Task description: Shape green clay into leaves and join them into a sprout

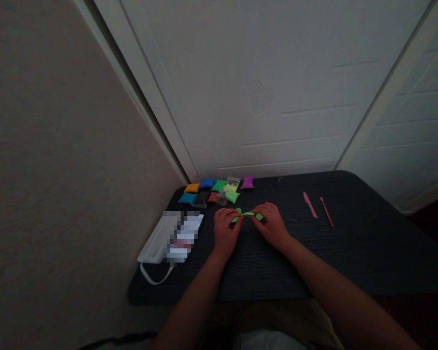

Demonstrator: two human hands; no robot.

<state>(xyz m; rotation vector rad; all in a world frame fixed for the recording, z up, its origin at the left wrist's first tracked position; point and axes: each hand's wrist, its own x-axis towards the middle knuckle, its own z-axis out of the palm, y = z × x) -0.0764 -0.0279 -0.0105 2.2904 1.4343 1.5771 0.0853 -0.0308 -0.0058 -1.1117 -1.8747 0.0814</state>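
Between my two hands a thin, slightly arched strip of light green modelling clay [247,214] is held above the dark table. My left hand [226,228] pinches its left end between thumb and fingers. At the other end, the fingertips of my right hand [272,226] are closed on the same strip. Bits of brighter green show just behind the fingers of both hands; whether they are clay or something lying on the table, I cannot tell. Beyond my hands lies a light green clay packet [232,196], the nearest of the packets.
Several coloured clay packets, among them an orange one [192,188] and a purple one [247,183], lie along the back. A pink knife tool [310,204] and a pink stick tool [326,212] lie right. A white power bank [156,240] with a cable and a phone lie left.
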